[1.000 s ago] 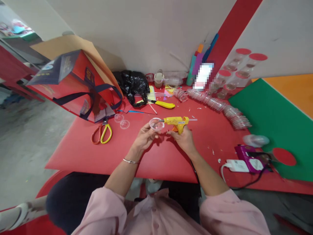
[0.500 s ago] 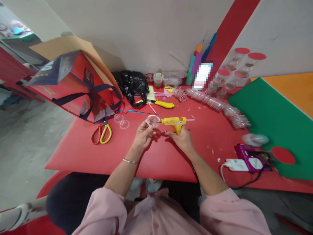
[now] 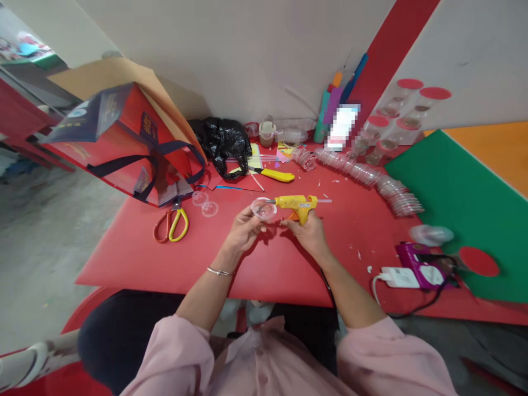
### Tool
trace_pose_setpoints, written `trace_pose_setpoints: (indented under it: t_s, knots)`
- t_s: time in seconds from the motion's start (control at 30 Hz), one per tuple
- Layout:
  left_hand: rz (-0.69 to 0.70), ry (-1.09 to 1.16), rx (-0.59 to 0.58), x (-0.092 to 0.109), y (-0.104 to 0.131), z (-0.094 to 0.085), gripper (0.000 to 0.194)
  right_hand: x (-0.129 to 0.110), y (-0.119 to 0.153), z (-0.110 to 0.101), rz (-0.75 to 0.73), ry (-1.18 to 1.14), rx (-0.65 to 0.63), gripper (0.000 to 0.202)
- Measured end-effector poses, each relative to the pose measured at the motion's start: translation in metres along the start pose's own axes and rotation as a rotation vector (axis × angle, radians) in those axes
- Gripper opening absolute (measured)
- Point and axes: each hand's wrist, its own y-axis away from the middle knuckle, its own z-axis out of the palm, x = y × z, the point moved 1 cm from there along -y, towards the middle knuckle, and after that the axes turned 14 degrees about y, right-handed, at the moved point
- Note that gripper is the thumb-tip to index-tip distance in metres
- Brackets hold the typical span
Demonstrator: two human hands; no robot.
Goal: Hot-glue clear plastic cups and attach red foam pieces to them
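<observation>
Between the fingers and thumb of my left hand (image 3: 244, 228) is a small clear plastic dome lid (image 3: 264, 210), its round rim facing up. My right hand (image 3: 310, 234) is closed around the handle of a yellow glue gun (image 3: 295, 202), with a finger near the orange trigger. The metal nozzle points left and lies over the lid's rim; whether it touches cannot be made out. A clear glue stick (image 3: 325, 201) pokes out of the gun's back. Two similar clear domes (image 3: 209, 209) lie on the red table (image 3: 165, 269), left of my hands.
Scissors (image 3: 178, 224) with red and yellow handles lie left, by a large red bag (image 3: 124, 148). A yellow cutter (image 3: 278, 175) and black plastic bag (image 3: 223, 146) sit behind. Stacked clear cups (image 3: 363, 171), a phone (image 3: 343, 127) and a white charger (image 3: 398, 278) are on the right.
The dome lid in my left hand has shifted slightly right and tilted more toward me. The glue gun has moved a little right, and its nozzle now lies over the lid's far rim.
</observation>
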Motion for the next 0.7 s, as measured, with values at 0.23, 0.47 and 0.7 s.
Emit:
trace_pose_setpoints:
  t_s: [0.23,0.47,0.7]
  knots:
    - [0.106,-0.067,0.06,-0.0001,-0.0044,0.0,0.05,-0.0033,0.0015,0.001,-0.022,0.001,-0.049,0.059]
    - [0.142,-0.03,0.09,0.0018,-0.0055,0.002,0.046,-0.0033,0.0024,0.0018,-0.042,0.032,-0.017,0.06]
    - [-0.012,-0.005,-0.001,0.002,0.0006,0.0007,0.061,-0.0005,0.0005,-0.0008,-0.024,-0.004,0.004,0.06]
